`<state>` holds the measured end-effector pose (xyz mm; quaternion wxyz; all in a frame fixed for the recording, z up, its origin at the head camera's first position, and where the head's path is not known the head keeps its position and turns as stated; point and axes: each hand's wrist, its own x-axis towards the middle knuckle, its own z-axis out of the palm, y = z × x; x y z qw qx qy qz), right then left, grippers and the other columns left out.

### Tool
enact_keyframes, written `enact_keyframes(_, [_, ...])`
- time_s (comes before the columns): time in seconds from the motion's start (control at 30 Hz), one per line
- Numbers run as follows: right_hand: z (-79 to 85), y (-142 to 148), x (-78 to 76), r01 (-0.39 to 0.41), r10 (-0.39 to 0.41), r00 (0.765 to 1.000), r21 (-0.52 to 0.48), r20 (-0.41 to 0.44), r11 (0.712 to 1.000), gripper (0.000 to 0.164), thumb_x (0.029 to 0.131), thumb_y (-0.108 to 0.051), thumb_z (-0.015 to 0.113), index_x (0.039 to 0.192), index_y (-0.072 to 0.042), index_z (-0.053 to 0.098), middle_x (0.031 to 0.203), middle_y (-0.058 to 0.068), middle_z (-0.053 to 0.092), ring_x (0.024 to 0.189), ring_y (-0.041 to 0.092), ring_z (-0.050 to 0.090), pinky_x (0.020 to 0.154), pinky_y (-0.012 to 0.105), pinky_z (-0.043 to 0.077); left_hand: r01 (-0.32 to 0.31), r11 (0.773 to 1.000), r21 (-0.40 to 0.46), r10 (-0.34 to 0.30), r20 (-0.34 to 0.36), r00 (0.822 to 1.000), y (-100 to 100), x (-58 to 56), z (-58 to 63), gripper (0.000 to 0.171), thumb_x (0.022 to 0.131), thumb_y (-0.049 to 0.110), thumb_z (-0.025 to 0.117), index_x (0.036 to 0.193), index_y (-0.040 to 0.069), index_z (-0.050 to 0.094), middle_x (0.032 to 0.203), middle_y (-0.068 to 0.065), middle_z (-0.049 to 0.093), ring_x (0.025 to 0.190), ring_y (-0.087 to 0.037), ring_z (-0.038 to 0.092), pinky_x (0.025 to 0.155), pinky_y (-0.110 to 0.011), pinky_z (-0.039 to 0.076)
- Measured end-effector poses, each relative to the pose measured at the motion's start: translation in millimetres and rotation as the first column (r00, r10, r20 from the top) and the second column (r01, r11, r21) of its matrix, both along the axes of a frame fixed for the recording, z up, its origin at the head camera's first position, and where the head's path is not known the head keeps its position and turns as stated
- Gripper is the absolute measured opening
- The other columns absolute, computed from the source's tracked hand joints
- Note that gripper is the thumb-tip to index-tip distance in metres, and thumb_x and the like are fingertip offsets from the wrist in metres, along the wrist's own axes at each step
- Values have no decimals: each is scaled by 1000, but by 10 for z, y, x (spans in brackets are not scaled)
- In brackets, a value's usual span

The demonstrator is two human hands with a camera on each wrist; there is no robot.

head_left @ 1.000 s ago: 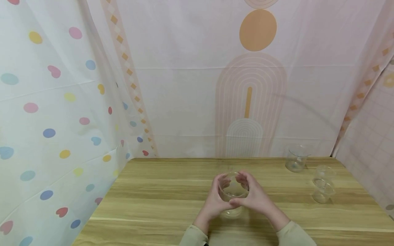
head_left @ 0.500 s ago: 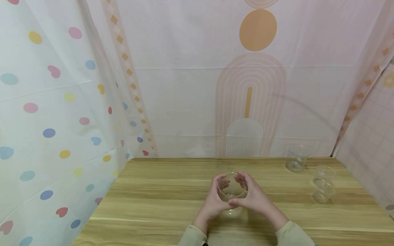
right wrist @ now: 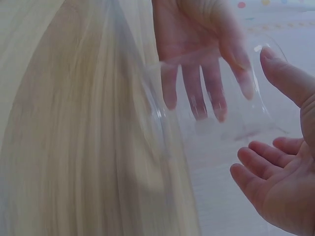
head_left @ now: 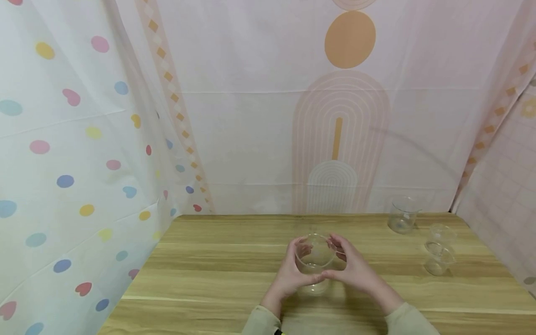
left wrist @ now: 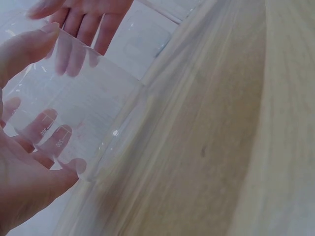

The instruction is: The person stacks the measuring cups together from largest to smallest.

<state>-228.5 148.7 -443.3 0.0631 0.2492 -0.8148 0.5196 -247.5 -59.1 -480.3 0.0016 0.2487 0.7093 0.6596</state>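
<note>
A clear glass beaker (head_left: pixel 315 259) stands upright near the front middle of the wooden table, its base seemingly on the wood. My left hand (head_left: pixel 289 271) holds its left side, fingers curved round the wall and thumb across the near side. White graduation marks show on the beaker (left wrist: pixel 93 98) in the left wrist view. On the other side, my right hand (head_left: pixel 356 269) is spread around the wall. The right wrist view has the fingers of my right hand (right wrist: pixel 280 187) apart from the glass, its thumb close to the rim.
Behind and to the right stands a larger clear beaker (head_left: pixel 403 218). Two smaller clear beakers stand near the right edge, one farther back (head_left: pixel 441 234) and one nearer (head_left: pixel 438 263). Patterned curtains (head_left: pixel 259 139) hang along the table's back and sides.
My right hand has eased away to the right, widening the gap between its fingers and the beaker. The left hand stays round the glass, which has shifted slightly left.
</note>
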Motion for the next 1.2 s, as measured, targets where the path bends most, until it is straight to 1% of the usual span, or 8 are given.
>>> enact_keyframes(0.13, [-3,139,16,28,-28,999,3,-30,1000,89,74,-10,87,141,14,34,135,33,48,125,49,47,100,56,41,-7,1000,-13,7,-3,1000,5,0,1,95,69,3,88,144,10,31,139,-18,48,132,-34,45,110,-51,31])
enact_keyframes(0.27, [4,279,24,77,-75,996,27,-55,997,86,75,-12,86,141,12,37,135,31,50,125,48,48,100,57,40,-12,1000,-18,11,-22,1000,6,2,6,96,68,1,88,144,8,30,140,-23,47,132,-36,44,111,-51,31])
enact_keyframes(0.37, [4,365,28,113,-108,991,48,-83,992,84,76,-12,86,141,10,39,135,30,52,124,46,49,100,56,41,-12,1000,-13,12,-26,1000,6,4,9,96,67,0,88,144,7,31,140,-24,47,132,-37,44,111,-51,31])
enact_keyframes(0.57, [-39,499,26,194,-175,968,98,-180,976,78,75,-10,87,137,10,44,130,28,57,120,44,53,97,57,42,-8,1000,2,8,-21,1000,8,7,5,96,67,-2,88,144,7,31,139,-22,48,133,-36,44,111,-49,30])
enact_keyframes(0.67, [-62,561,27,238,-210,955,123,-208,963,74,76,-11,86,136,9,47,129,25,59,119,41,55,96,56,42,-5,1000,3,5,-11,1000,8,5,0,95,67,-2,88,144,8,31,139,-23,48,133,-35,43,112,-48,30])
enact_keyframes(0.83, [-68,658,46,277,-244,947,145,-211,950,72,78,-14,85,135,8,48,130,24,59,120,42,54,97,56,39,-6,1000,-2,6,-2,1000,6,8,-3,95,68,-2,88,144,8,31,139,-23,47,133,-34,43,112,-50,29])
enact_keyframes(1.07, [-46,791,48,306,-274,941,156,-197,939,73,78,-14,85,134,12,46,129,31,55,120,51,48,96,66,36,8,1000,18,-8,2,1000,18,19,14,95,68,-5,86,144,7,30,140,-20,48,134,-35,41,112,-52,28])
enact_keyframes(1.2, [-68,863,37,325,-289,936,184,-199,927,75,78,-16,85,135,12,46,130,33,54,121,52,47,95,67,36,15,1000,20,-15,-13,1000,20,16,9,96,68,-5,86,144,6,29,139,-21,48,134,-37,41,112,-52,29])
